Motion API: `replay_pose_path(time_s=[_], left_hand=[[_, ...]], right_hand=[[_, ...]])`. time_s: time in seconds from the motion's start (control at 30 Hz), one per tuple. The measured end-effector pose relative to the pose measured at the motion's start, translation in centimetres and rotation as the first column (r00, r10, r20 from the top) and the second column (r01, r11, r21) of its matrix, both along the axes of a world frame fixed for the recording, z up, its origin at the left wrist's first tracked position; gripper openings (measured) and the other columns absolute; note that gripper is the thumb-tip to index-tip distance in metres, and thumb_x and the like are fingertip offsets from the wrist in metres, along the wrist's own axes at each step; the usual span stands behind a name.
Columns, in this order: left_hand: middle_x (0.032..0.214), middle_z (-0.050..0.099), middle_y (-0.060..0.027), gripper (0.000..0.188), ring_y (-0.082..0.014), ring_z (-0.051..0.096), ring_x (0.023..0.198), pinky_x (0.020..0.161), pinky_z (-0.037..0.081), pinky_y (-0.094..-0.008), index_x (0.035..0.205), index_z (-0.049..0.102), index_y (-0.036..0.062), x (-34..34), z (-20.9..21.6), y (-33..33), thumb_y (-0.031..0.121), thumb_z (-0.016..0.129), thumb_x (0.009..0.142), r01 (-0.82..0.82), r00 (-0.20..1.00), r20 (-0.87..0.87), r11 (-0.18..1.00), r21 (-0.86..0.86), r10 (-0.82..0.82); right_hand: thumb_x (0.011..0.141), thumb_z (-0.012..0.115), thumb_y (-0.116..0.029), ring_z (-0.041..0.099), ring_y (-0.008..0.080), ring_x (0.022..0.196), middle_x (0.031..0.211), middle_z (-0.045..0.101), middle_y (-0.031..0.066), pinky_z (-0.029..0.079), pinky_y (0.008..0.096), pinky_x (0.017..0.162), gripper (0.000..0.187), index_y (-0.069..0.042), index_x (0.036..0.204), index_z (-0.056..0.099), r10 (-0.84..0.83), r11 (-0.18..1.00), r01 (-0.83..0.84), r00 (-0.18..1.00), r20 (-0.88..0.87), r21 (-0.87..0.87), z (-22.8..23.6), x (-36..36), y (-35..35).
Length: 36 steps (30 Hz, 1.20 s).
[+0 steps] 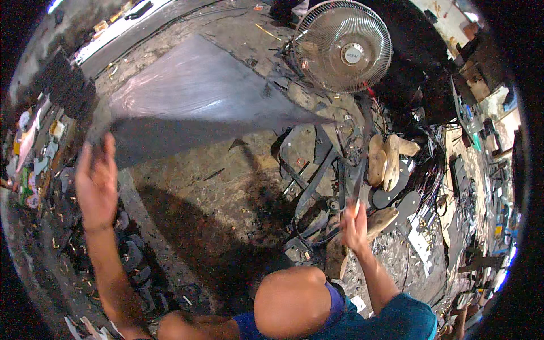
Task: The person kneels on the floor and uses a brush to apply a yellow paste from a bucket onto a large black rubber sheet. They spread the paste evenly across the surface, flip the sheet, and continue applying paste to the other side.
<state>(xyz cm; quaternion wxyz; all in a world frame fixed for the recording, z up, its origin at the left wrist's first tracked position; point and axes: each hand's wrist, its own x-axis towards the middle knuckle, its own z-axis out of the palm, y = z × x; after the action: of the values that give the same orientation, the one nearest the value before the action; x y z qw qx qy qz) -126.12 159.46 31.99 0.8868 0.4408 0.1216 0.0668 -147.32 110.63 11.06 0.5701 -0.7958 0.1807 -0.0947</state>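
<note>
A large dark grey sheet, shiny on top and smeared by motion, spreads over the ground ahead of me. Its lower part looks black. At the sheet's left edge, my left hand is raised with its fingers stretched out and apart; whether they touch the sheet is blurred. My right hand is closed around what looks like a knife, its narrow blade pointing away from me. Just right of that hand lie wooden shoe lasts and dark sole-shaped pieces.
A round fan stands at the far side. Black strips and offcuts lie tangled left of my right hand. Scraps and small pieces line the left side. My bent knee is at the lower middle. Clutter fills the right.
</note>
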Motion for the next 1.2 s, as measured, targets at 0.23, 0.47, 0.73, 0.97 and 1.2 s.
replay_pose_path(time_s=[0.23,0.47,0.73,0.97,1.2], left_hand=[[0.144,0.041,-0.0225,0.046,-0.0251,0.045,0.131,0.105,0.045,-0.0298,0.141,0.026,-0.0121,8.8,7.0,0.8,0.013,0.033,0.104,0.008,0.949,0.31,0.989,0.145,-0.053],[0.141,0.046,-0.0173,0.041,-0.0238,0.045,0.131,0.101,0.046,-0.0282,0.136,0.042,-0.0036,0.9,3.1,5.4,0.019,0.042,0.102,0.02,0.98,0.188,0.976,0.215,-0.062],[0.103,0.063,-0.0157,0.035,-0.0287,0.067,0.079,0.063,0.058,-0.0384,0.115,0.052,-0.007,-19.9,-16.5,2.2,0.021,0.059,0.094,0.644,0.6,-0.755,0.719,0.261,-0.264],[0.111,0.058,-0.0144,0.037,-0.0282,0.064,0.092,0.067,0.062,-0.0407,0.119,0.049,-0.0022,-26.0,-31.0,1.2,0.02,0.063,0.093,0.215,0.704,-0.71,0.953,0.215,0.002],[0.11,0.057,-0.0118,0.037,-0.0262,0.067,0.086,0.067,0.062,-0.0388,0.121,0.048,0.0021,-25.2,-30.7,0.3,0.021,0.064,0.093,0.294,0.698,-0.716,0.902,0.315,0.023]], right_hand=[[0.092,0.062,-0.023,0.059,0.0128,0.064,0.076,0.061,0.0046,0.049,0.031,0.058,0.022,-0.004,0.103,0.057,0.507,0.86,-0.479,0.762,-0.403,0.176,-5.9,0.9,3.8],[0.091,0.062,-0.023,0.056,0.009,0.056,0.073,0.063,0.0031,0.046,0.0267,0.046,0.025,-0.004,0.107,0.064,0.011,0.994,0.052,0.821,-0.571,0.094,0.5,-2.0,-11.7],[0.097,0.047,-0.029,0.053,0.0086,0.056,0.073,0.057,0.0041,0.045,0.0252,0.048,0.027,-0.004,0.108,0.052,-0.513,0.855,0.483,0.84,-0.177,-0.188,-0.9,-7.4,-10.9],[0.095,0.05,-0.022,0.061,0.0379,0.088,0.107,0.06,0.019,0.051,0.0439,0.074,0.047,-0.006,0.138,0.039,0.189,0.711,-0.125,0.982,0.016,-0.692,-3.0,8.3,-1.8],[0.09,0.06,-0.025,0.05,0.0349,0.119,0.127,0.052,0.0187,0.044,0.0462,0.096,0.056,-0.018,0.142,0.04,0.186,0.502,-0.354,0.935,-0.302,-0.789,-7.3,26.3,0.0]])
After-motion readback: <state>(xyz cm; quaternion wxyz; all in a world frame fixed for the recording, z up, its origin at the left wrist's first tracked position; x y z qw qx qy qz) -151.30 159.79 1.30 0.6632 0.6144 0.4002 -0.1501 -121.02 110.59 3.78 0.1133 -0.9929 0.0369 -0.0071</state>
